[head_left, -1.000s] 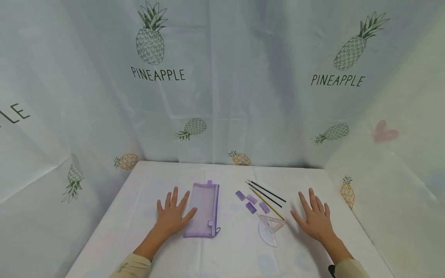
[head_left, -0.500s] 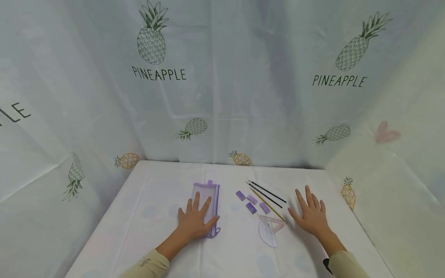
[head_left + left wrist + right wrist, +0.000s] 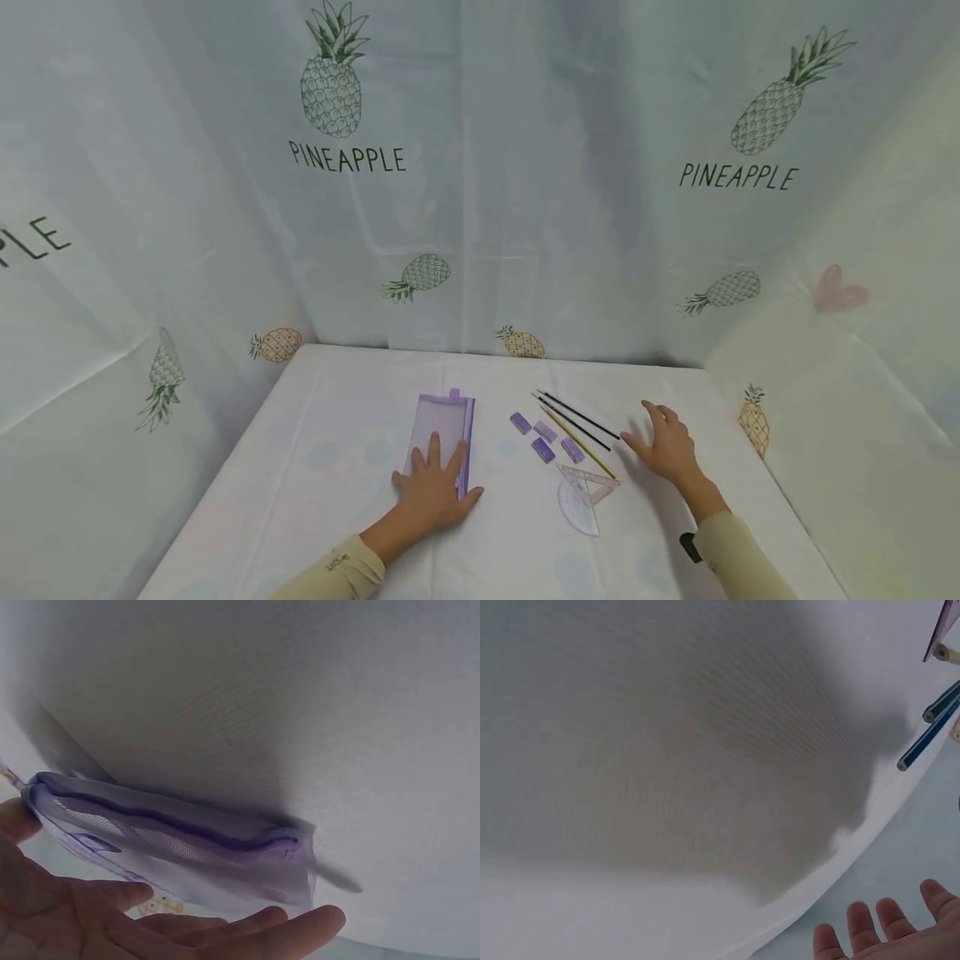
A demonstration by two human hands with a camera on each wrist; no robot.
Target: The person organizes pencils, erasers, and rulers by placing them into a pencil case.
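A purple mesh zip pencil case [image 3: 438, 417] lies flat on the table. My left hand [image 3: 433, 497] reaches over its near half with fingers spread, hiding that end and part of the zip. In the left wrist view the pencil case [image 3: 187, 836] appears beyond the outstretched fingers [image 3: 300, 934]. My right hand [image 3: 666, 450] is over the table to the right of two black pencils [image 3: 585, 417] and a yellow pencil [image 3: 581, 446], holding nothing. From the right wrist, the pencil ends [image 3: 926, 735] show at the upper right, apart from the hand [image 3: 907, 934].
Several purple erasers [image 3: 543, 451] lie between the pencil case and the pencils. Nearer to me, a clear triangle ruler [image 3: 600, 487] overlaps a clear protractor [image 3: 576, 508]. Cloth with pineapple prints [image 3: 525, 208] hangs behind the white-covered table [image 3: 352, 400] and along both sides.
My left hand has moved right, from beside the pencil case to over its near half. My right hand has shifted slightly left, its fingers now bent more.
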